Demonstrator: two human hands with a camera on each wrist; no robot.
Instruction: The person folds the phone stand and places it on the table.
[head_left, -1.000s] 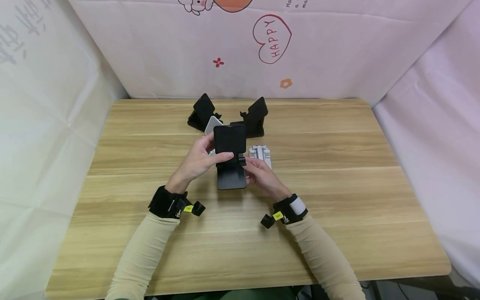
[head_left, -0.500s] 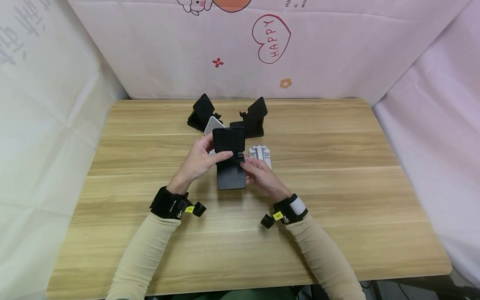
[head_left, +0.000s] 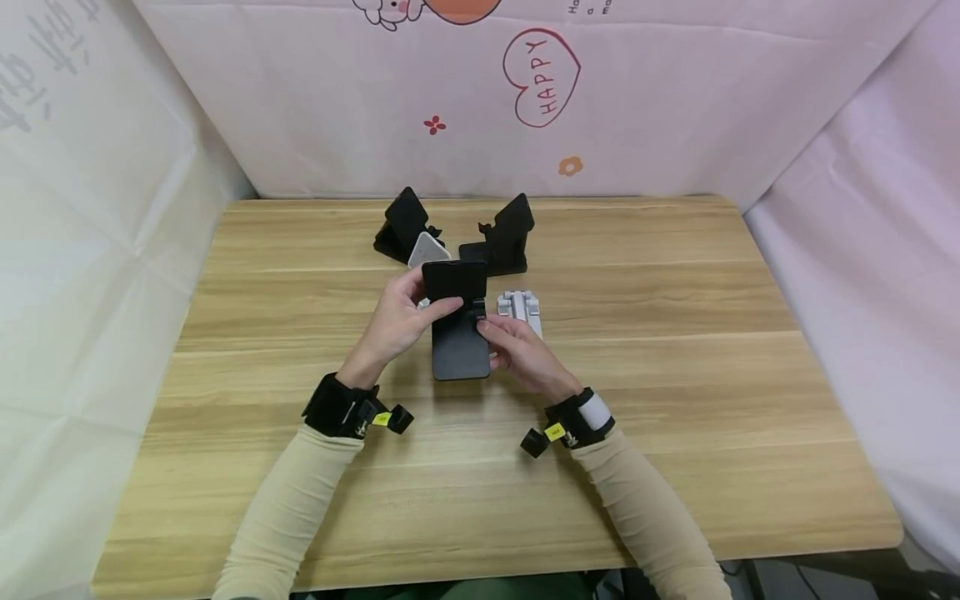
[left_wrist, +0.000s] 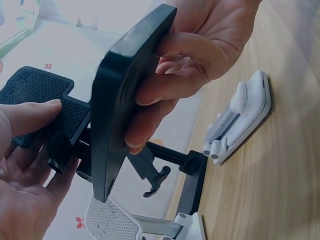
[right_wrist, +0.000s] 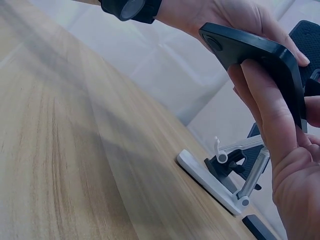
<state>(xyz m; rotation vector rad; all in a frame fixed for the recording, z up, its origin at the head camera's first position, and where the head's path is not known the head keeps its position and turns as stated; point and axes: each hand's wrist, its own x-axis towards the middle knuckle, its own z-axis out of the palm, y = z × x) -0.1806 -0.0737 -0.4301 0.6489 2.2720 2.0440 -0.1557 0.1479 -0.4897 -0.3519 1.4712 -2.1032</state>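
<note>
A black folding phone stand (head_left: pixel 461 354) is held up over the middle of the table between both hands. My left hand (head_left: pixel 396 318) grips its upper plate (head_left: pixel 454 277) from the left, thumb lying across the front. In the left wrist view that thumb presses the textured plate (left_wrist: pixel 37 87), with the fingers curled behind. My right hand (head_left: pixel 525 357) holds the thick base (right_wrist: pixel 250 47) at its right edge, thumb near the hinge. Seen from the right wrist, the right fingers (right_wrist: pixel 267 105) lie against the underside of the base. The stand's hinge is partly hidden by the hands.
Two black phone stands (head_left: pixel 405 221) (head_left: pixel 512 237) stand unfolded at the table's back. An unfolded white stand (head_left: pixel 427 247) is partly hidden behind the held one. A folded white stand (head_left: pixel 520 307) lies just beyond my right hand. White cloth (head_left: pixel 337 108) hangs behind the table.
The upper plate of the held stand has tilted and looks shorter, its top edge lower in the head view. My left hand has shifted slightly with it; the right hand has barely moved.
</note>
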